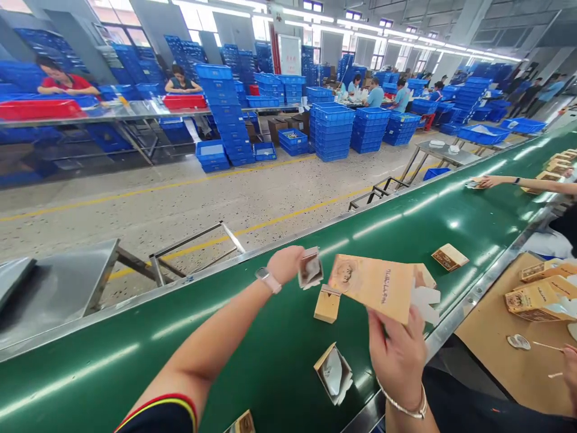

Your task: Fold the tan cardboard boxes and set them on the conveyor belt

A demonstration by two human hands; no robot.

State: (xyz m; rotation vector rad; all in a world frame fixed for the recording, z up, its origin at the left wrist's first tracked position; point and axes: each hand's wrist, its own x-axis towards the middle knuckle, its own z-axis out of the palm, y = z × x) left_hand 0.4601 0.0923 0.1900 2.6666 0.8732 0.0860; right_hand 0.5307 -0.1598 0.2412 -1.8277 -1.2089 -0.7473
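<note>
My left hand (287,266), with a watch on its wrist, reaches over the green conveyor belt (193,319). It is closed on the side of a small open carton (311,268), whose open end faces me and shows something pale inside. My right hand (399,346), wearing a bracelet, grips a larger tan printed box (374,285) from below. That box is tilted, with its flaps open at the right end. Just below the two lies a small closed carton (327,304) on the belt. Nearer me stands an open carton (333,373) holding a silvery packet.
Another carton (449,257) lies farther along the belt. A co-worker's hand (491,181) touches a carton upstream. At right, a cardboard-covered table (487,325) bears several tan boxes (541,297). Across the aisle stand stacked blue crates (333,129) and seated people.
</note>
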